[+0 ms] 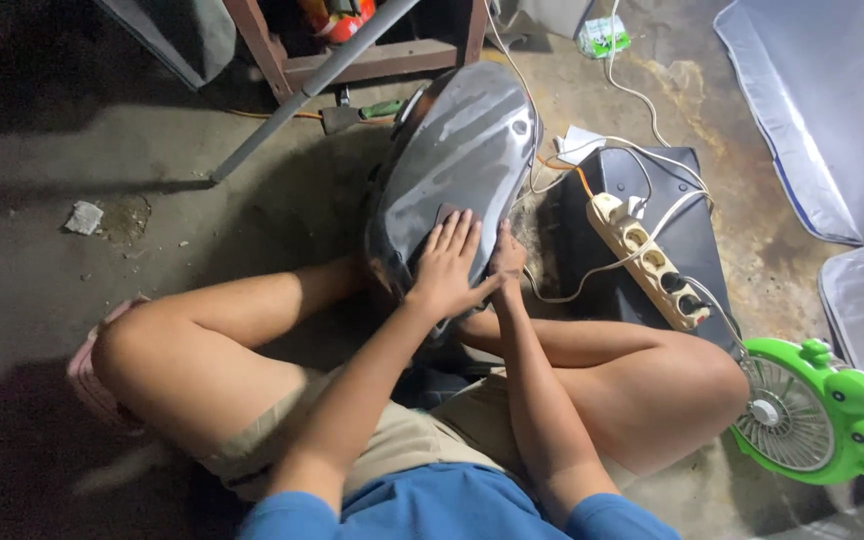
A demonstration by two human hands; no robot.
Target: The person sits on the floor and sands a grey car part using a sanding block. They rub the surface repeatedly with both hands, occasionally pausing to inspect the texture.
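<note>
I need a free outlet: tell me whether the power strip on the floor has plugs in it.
Partly in use. The power strip has a white plug at its far end; three nearer round sockets look empty.

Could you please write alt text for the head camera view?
A person sitting on a concrete floor presses the left hand flat on a grey curved panel, the right hand gripping its edge. A power strip and green fan lie alongside.

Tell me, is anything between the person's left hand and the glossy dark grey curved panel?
Yes. A small brown sheet lies under the left hand's fingertips, pressed flat against the dark grey curved panel. The right hand grips the panel's edge directly, nothing visible between them.
</note>
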